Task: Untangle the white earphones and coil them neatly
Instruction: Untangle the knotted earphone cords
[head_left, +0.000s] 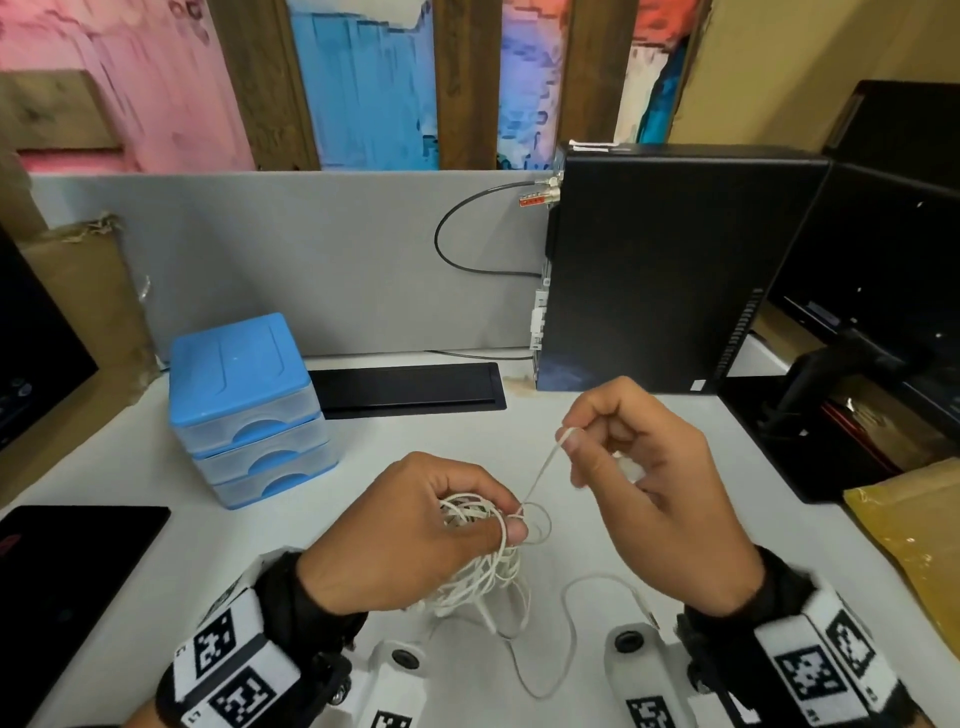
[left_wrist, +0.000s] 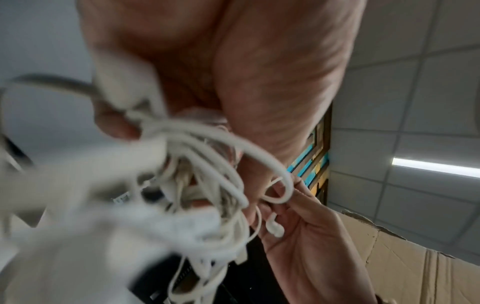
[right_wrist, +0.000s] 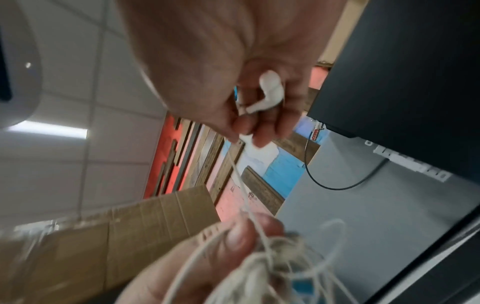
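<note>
Earphones: the white earphones (head_left: 485, 551) form a tangled bundle held above the surface (head_left: 597, 415), between the 2 hands.
Taut strand: 1 strand (head_left: 540, 470) runs from the bundle up to the right fingertips.
Earbud: 1 earbud (right_wrist: 270, 90) lies inside the curled right fingers, behind the pinch.
Loose tail: a slack loop (head_left: 569, 644) hangs below the bundle and lies on the surface, near the wrists.
Left hand: the left hand (head_left: 410, 530) has fingers curled around the bundle, thumb pressed against its right side.
Right hand: the right hand (head_left: 644, 483) pinches the strand between thumb and forefinger, other fingers folded over the earbud.
Step, judged: drawing 1 strand free of the tangle; coiling not yet begun.
Risk 1: pulling the taut strand harder could cinch the small loops beside the left thumb into a knot.
Risk 2: a tight left grip would trap crossings and block the strand.
Risk 3: the slack tail could catch under a wrist camera (head_left: 631, 642).
Surroundings: blue drawer unit (head_left: 244, 405) beyond the left fingers; black computer case (head_left: 675, 270) beyond the right fingers.
</note>
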